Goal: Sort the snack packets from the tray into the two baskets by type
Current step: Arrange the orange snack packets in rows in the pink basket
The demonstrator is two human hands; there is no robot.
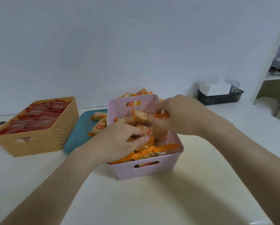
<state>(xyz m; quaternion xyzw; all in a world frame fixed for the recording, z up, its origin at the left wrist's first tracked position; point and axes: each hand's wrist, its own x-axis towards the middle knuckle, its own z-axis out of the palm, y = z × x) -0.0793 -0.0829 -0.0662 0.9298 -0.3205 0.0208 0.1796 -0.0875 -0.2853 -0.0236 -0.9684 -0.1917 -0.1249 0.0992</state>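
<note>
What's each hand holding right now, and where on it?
Right hand pinches a snack packet by its orange end, over the pink basket. Left hand grips packets lying inside it.

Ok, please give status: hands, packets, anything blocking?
Left hand grips orange packets in pink basket. Right hand holds one packet above it. Few packets on tray. Nothing in the way.

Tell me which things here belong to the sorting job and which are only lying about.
Job: blue tray; pink basket; tan basket; orange packets; red packets; left hand and right hand, both holding orange packets.
Lying about: dark bin with white box; shelf unit.
</note>
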